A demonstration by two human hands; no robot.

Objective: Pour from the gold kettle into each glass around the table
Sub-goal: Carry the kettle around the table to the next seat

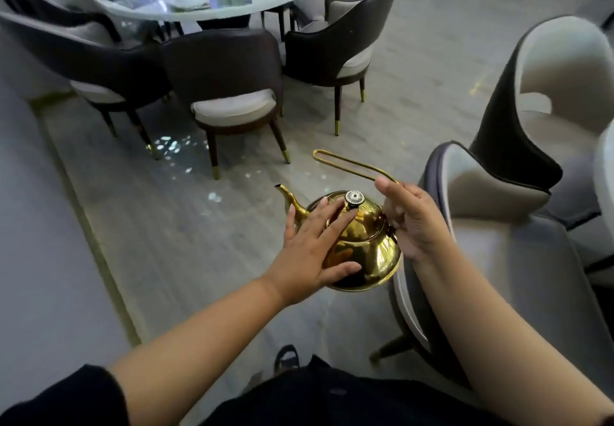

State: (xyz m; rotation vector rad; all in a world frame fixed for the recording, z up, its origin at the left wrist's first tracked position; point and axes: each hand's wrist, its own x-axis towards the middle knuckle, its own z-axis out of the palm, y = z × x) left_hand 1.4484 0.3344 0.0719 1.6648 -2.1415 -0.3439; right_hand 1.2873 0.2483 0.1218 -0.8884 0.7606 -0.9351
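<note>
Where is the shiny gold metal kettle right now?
In the head view, the gold kettle is held low and centre-right above the grey floor, between the left hand and right hand, beside a grey chair.

Glossy gold metal kettle (362, 246), smooth stone-look floor (186, 226)

Gold kettle (365, 246), lidded (silver knob), midair

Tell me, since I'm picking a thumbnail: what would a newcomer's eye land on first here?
The gold kettle, held in mid-air at centre, spout pointing left. The left hand lies flat on its lid and body, while the right hand grips the wire handle. Behind, at top, dark-backed chairs ring a round white table set with dishes.
</note>
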